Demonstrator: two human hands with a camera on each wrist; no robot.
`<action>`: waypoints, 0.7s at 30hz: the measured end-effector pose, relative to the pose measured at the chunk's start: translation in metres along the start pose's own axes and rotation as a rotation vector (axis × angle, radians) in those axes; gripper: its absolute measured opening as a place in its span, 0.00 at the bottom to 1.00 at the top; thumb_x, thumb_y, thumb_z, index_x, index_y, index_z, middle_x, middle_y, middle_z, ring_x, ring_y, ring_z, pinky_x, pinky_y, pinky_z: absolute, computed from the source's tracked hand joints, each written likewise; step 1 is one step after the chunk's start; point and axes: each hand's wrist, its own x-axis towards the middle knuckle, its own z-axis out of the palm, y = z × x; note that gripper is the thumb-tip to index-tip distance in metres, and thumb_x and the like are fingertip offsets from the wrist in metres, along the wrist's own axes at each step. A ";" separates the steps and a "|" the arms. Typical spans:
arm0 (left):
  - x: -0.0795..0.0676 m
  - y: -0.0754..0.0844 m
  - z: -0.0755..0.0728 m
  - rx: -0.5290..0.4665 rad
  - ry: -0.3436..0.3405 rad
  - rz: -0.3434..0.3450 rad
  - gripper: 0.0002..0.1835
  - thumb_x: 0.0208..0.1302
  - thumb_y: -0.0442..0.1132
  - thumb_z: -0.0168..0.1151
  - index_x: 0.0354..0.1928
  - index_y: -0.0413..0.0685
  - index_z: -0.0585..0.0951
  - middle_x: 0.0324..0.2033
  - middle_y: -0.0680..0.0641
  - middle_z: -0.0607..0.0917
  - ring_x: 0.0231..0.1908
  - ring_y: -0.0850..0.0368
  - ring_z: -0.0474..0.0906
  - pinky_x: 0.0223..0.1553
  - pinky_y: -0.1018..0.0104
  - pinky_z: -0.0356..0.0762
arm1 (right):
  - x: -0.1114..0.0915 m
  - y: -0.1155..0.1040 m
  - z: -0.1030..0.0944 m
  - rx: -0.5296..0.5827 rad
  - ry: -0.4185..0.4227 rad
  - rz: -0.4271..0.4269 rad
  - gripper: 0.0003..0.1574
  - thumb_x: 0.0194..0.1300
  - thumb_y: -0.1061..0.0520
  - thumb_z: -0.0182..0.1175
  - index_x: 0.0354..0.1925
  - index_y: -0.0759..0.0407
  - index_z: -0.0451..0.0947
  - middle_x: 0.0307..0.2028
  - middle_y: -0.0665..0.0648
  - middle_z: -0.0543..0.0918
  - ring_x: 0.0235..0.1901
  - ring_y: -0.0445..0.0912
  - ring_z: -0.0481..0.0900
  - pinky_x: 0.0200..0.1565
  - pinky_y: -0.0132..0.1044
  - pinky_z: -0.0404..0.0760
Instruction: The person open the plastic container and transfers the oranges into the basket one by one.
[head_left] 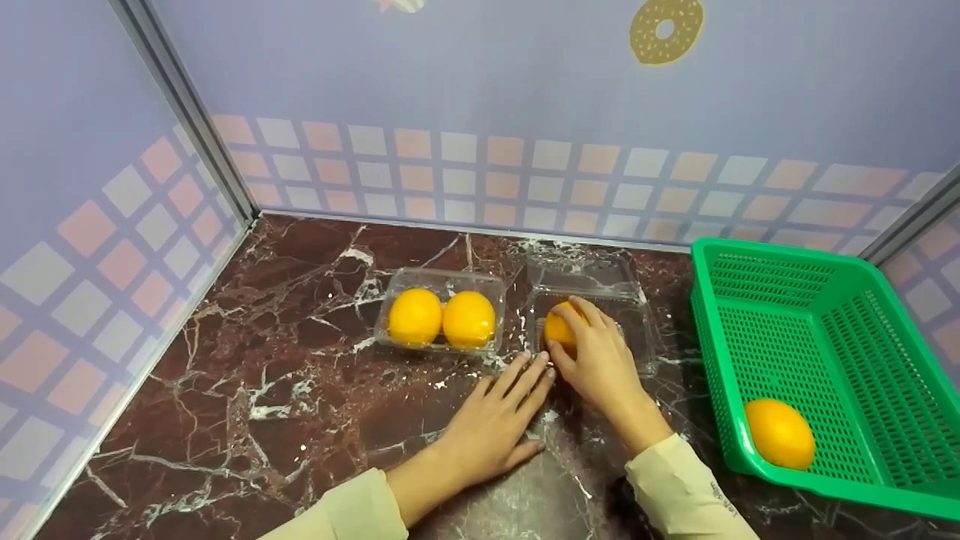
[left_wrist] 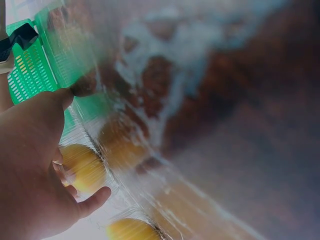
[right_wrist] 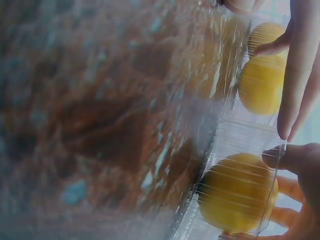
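Note:
My right hand (head_left: 602, 369) curls its fingers and thumb over an orange (head_left: 556, 327) at the left side of an open clear plastic box (head_left: 636, 324). In the right wrist view that orange (right_wrist: 235, 197) shows through the ribbed box wall, with the fingers reaching in behind it. My left hand (head_left: 487, 421) lies low over the table, fingers straight and slightly spread, fingertips close to the box's front left corner. Left of this box stands a second clear box (head_left: 442, 279) with two oranges (head_left: 415, 317) side by side in it.
At the right stands a green plastic basket (head_left: 716, 352) with one orange (head_left: 780, 433) in its near left corner. The dark red marbled table (head_left: 247, 450) meets a lilac wall (head_left: 480, 75) at the back and another at the left.

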 end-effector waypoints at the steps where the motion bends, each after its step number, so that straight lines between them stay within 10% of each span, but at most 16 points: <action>1: 0.000 0.000 0.000 -0.003 -0.002 -0.002 0.49 0.76 0.69 0.50 0.86 0.48 0.52 0.86 0.43 0.46 0.84 0.45 0.46 0.73 0.45 0.72 | 0.000 0.000 0.000 0.007 0.001 0.005 0.28 0.68 0.54 0.71 0.64 0.58 0.80 0.72 0.68 0.75 0.68 0.74 0.72 0.70 0.70 0.70; 12: 0.001 0.000 -0.001 -0.020 -0.025 -0.004 0.49 0.76 0.70 0.50 0.86 0.48 0.52 0.86 0.43 0.45 0.84 0.45 0.44 0.74 0.46 0.70 | 0.000 0.003 -0.002 0.058 -0.031 0.105 0.28 0.67 0.57 0.70 0.63 0.58 0.77 0.75 0.66 0.72 0.72 0.79 0.64 0.68 0.79 0.65; 21: 0.000 -0.001 0.000 -0.001 -0.018 -0.001 0.48 0.77 0.70 0.48 0.86 0.48 0.52 0.86 0.43 0.44 0.84 0.44 0.45 0.74 0.46 0.71 | -0.002 0.006 -0.008 0.069 -0.028 0.106 0.39 0.67 0.58 0.72 0.71 0.63 0.72 0.75 0.67 0.72 0.62 0.75 0.77 0.62 0.74 0.74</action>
